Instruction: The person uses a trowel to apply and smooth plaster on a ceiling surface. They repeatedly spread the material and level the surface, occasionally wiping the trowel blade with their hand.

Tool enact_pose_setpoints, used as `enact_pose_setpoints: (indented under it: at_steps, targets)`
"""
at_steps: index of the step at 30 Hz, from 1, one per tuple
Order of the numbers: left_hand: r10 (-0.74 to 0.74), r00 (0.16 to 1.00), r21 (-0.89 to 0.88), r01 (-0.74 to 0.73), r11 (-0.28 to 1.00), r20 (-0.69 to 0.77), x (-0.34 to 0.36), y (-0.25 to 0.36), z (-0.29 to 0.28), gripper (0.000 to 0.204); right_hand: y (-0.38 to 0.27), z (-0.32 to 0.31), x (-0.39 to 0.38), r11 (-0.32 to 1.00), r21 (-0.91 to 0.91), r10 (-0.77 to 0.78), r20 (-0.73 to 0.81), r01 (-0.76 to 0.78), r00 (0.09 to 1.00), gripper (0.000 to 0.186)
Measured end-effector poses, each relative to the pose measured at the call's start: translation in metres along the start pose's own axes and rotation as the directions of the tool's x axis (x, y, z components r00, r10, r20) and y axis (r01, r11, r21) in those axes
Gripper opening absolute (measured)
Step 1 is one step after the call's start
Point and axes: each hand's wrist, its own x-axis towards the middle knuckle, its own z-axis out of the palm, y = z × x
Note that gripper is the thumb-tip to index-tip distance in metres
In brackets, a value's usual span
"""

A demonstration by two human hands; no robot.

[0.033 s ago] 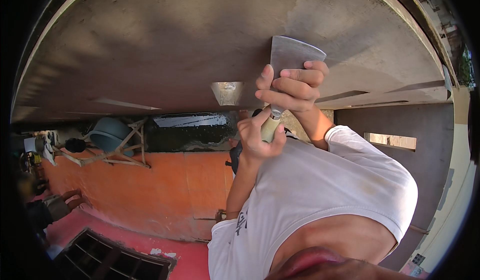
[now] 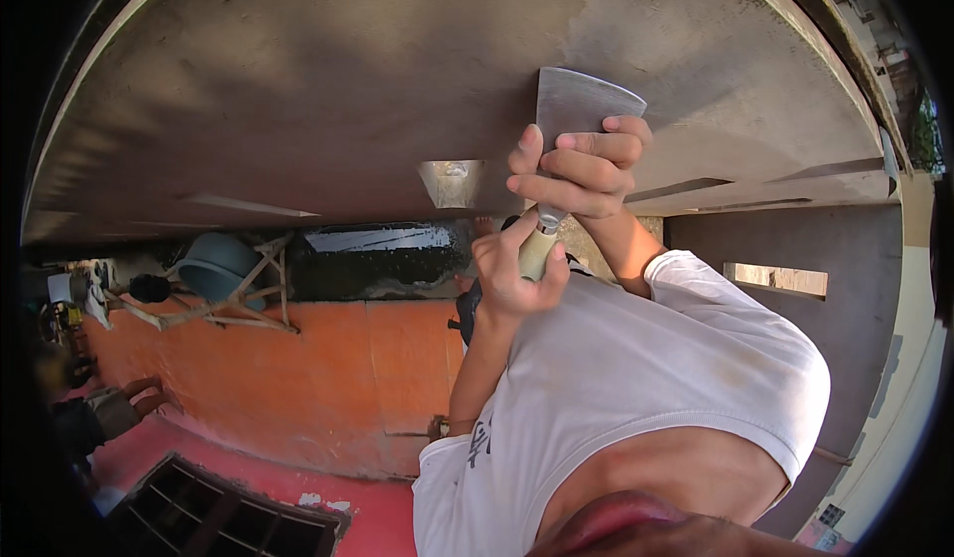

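Note:
My left hand (image 2: 517,267) is closed around the pale handle of a wide putty knife (image 2: 578,102) with a flared metal blade. Higher up, my right hand (image 2: 586,166) grips the same putty knife near its neck and the lower blade, its fingers folded over the metal. The blade's broad edge points up at the grey plastered wall (image 2: 328,80) and looks to be against it, though exact contact cannot be made out. My fingers hide part of the neck and lower blade.
A rectangular opening (image 2: 452,187) pierces the grey wall beside my hands. To the left, a blue-green tub (image 2: 214,264) rests by a wooden stand (image 2: 283,294). Behind stand an orange wall (image 2: 308,368) and a dark barred window (image 2: 219,512). Another person (image 2: 111,413) is at far left.
The putty knife's blade has shifted very slightly upward along the wall, with both hands keeping their grip. Nothing else visibly differs.

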Motion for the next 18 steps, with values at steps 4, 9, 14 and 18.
enact_pose_setpoints:
  at_steps: [4,9,14,18]
  targets:
    - [-0.05,0.999,0.09,0.052,0.995,-0.019,-0.003,0.002,0.006,0.038,0.001,-0.002,-0.005,0.99,0.047,0.125,0.079,-0.129,0.989,0.041]
    - [-0.093,0.995,0.122,0.096,0.988,-0.023,0.001,0.003,0.007,0.037,0.003,0.008,-0.01,0.985,0.073,0.156,0.004,-0.156,0.988,0.04]
    - [-0.109,0.994,0.073,0.11,0.991,-0.018,0.004,0.001,0.004,0.035,0.003,0.013,-0.01,0.989,0.053,0.14,-0.04,-0.138,0.989,0.04]
    - [-0.137,0.99,0.059,0.138,0.989,-0.017,0.008,0.003,0.002,0.036,0.004,0.012,-0.014,0.995,0.014,0.103,-0.032,-0.103,0.994,0.042]
